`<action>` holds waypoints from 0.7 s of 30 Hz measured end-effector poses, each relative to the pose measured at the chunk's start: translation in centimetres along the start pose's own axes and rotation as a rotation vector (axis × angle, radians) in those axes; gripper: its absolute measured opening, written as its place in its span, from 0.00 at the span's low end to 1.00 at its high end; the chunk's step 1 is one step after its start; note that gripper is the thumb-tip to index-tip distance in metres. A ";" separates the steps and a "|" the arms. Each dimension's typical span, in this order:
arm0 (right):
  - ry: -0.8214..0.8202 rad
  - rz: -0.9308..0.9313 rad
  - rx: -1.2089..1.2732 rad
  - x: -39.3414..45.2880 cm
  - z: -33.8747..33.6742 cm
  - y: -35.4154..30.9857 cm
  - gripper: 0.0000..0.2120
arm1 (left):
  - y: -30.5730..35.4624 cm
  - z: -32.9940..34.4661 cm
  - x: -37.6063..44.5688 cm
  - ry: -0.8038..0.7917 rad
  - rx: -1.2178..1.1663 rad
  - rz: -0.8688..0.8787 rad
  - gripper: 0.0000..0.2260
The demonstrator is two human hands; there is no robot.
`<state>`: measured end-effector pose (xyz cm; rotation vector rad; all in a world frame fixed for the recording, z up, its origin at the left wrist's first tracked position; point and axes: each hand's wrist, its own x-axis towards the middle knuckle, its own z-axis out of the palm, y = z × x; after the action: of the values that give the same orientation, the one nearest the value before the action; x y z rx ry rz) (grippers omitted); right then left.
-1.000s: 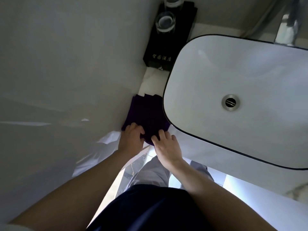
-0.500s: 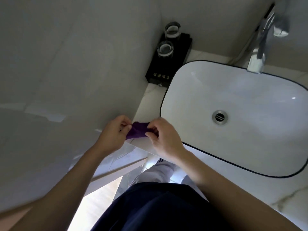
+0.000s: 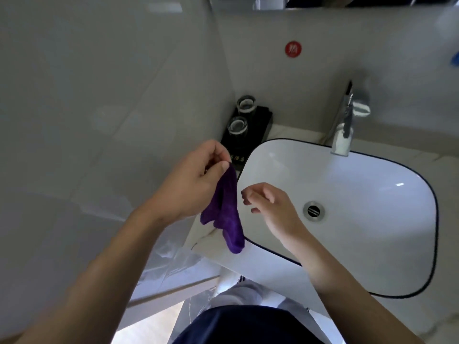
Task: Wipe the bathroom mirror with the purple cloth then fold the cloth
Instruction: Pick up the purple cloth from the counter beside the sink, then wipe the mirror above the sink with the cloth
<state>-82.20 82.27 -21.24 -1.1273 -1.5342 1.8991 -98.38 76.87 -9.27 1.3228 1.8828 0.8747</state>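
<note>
Your left hand pinches the purple cloth at its top corner; it hangs at 9 o'clock of the basin. Your right hand is loosely open, holding nothing. The mirror is cut off at the top.

the left hand is pinching its thumb and fingertips together at the top, knuckles raised, forearm reaching up from the lower left. the right hand is hovering beside it, fingers loosely curled and empty, forearm angling in from the lower right.
</note>
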 end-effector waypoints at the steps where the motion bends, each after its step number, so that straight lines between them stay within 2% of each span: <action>1: -0.001 -0.031 -0.003 -0.4 -0.3 -0.1 0.10 | 1.4 0.3 0.3 0.011 -0.027 0.038 0.05; 3: 0.017 -0.103 0.013 -1.1 -0.8 -0.6 0.08 | 4.4 1.0 1.0 0.009 -0.080 0.127 0.03; 5: 0.059 -0.177 0.029 -1.8 -1.7 -1.3 0.02 | 7.1 1.8 2.0 -0.026 -0.104 0.199 0.03; 6: 0.097 -0.214 0.025 -2.0 -2.3 -1.8 0.03 | 8.2 2.3 2.5 -0.045 -0.109 0.217 0.03; 8: 0.191 -0.266 0.011 -2.6 -3.7 -2.9 0.09 | 9.5 3.1 3.6 -0.065 -0.105 0.234 0.02; 12: 0.326 -0.289 0.083 -4.1 -7.8 -4.9 0.09 | 9.5 4.2 5.3 -0.092 0.005 0.253 0.04; 15: 0.538 -0.316 0.169 -5.5 -11.2 -6.6 0.13 | 9.1 5.1 6.2 -0.117 0.105 0.262 0.06; 18: 0.710 -0.349 0.170 -7.6 -14.0 -8.8 0.08 | 9.5 5.6 6.9 -0.144 0.163 0.287 0.09; 21: 0.787 -0.368 0.130 -9.5 -15.0 -10.7 0.04 | 10.9 6.0 7.1 -0.200 0.158 0.334 0.09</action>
<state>-66.24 86.74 -8.88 -1.2217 -1.0527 1.0878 -89.84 87.36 -4.63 1.7883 1.6289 0.7324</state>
